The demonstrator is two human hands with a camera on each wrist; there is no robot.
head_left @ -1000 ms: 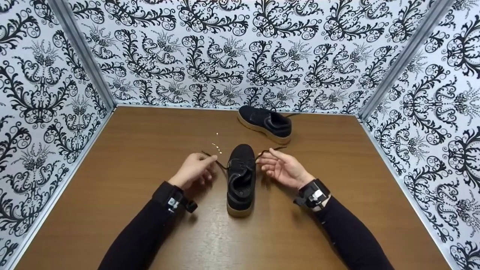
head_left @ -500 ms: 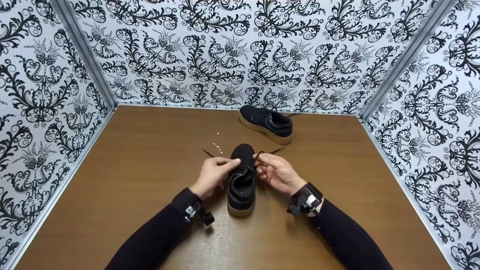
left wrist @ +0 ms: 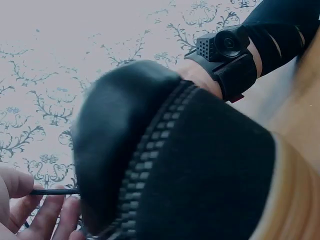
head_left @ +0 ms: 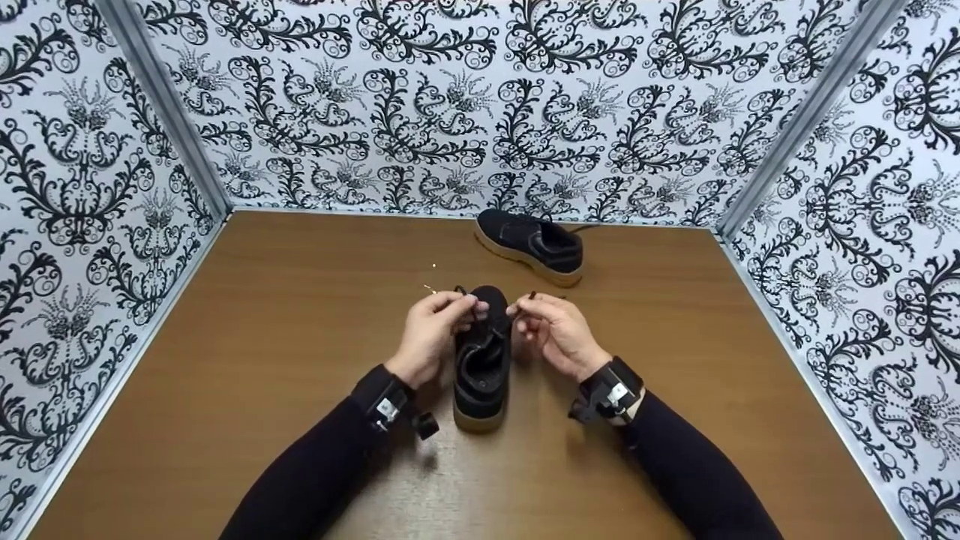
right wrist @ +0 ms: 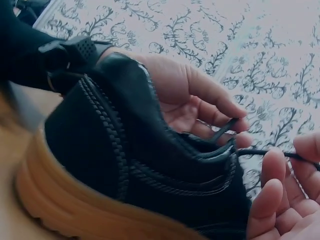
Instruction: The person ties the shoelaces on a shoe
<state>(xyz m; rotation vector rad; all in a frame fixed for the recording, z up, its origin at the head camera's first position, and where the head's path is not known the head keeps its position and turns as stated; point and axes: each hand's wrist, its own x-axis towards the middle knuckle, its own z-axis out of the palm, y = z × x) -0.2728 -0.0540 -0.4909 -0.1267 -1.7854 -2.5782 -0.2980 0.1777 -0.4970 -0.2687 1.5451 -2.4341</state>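
The left hand (head_left: 429,337) pinches one part of the lace (left wrist: 56,191), the right hand (head_left: 561,334) pinches another. Between them, the black shoe (head_left: 480,401) stands upright on the counter (head_left: 300,300); a second shoe (head_left: 517,236) stands farther back.

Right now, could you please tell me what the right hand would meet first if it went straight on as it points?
Probably the rounded toe of the nearer tan-soled black shoe; depth is unclear, so the right hand might pass above it.
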